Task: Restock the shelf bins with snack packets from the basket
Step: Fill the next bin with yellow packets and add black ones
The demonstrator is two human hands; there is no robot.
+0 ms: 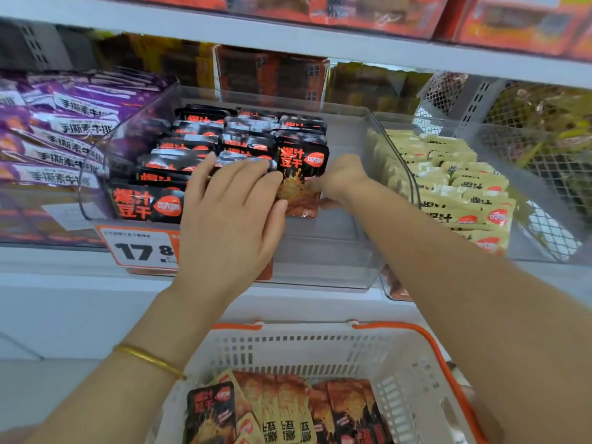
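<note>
Both hands [230,200] press black packets [301,177] against bin's [362,155] empty right side.

On my wrist sits a thin gold bangle [150,359], an orange-edged white price tag reading 17.8 [141,249] hangs on the near shelf edge at left, and red cartons [525,24] line the far upper shelf.

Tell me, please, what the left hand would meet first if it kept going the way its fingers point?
Most likely the black packets standing in rows in the clear bin. The left hand points up and back into that bin and its fingertips already rest on the front packets; depth beyond them is hard to judge.
</note>
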